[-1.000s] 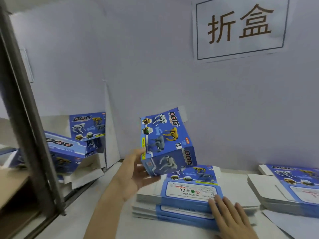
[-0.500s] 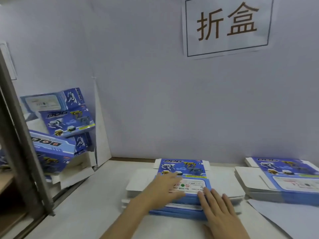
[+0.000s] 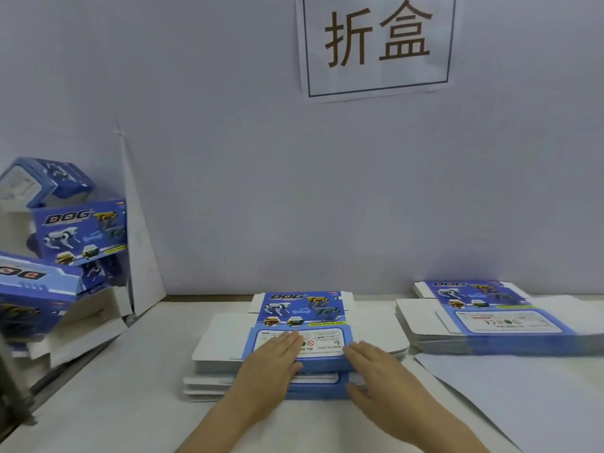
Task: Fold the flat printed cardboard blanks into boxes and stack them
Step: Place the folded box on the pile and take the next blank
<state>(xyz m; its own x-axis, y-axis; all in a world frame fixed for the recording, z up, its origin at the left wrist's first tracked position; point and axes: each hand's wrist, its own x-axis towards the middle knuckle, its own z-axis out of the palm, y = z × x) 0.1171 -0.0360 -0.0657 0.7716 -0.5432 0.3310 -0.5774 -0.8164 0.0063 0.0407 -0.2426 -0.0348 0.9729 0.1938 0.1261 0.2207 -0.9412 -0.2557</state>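
Note:
A stack of flat blue printed blanks (image 3: 304, 310) with robot-dog pictures lies on the white table in front of me. My left hand (image 3: 271, 364) rests flat on the near edge of the top blank, fingers straight. Beside it, my right hand (image 3: 376, 367) lies flat on the same edge, to the right. Folded blue boxes (image 3: 78, 233) are heaped at the far left, tilted against each other. One blurred box (image 3: 42, 181) sits on top of that heap.
A second stack of flat blanks (image 3: 490, 315) lies at the right of the table. A white sheet (image 3: 523, 397) lies under it. A white wall with a paper sign (image 3: 376, 44) closes the back. A metal post (image 3: 13, 387) stands at the near left.
One second ago my left hand held a folded box up; that box now lies on the heap at the left. My left hand has come down flat onto the stack beside my right.

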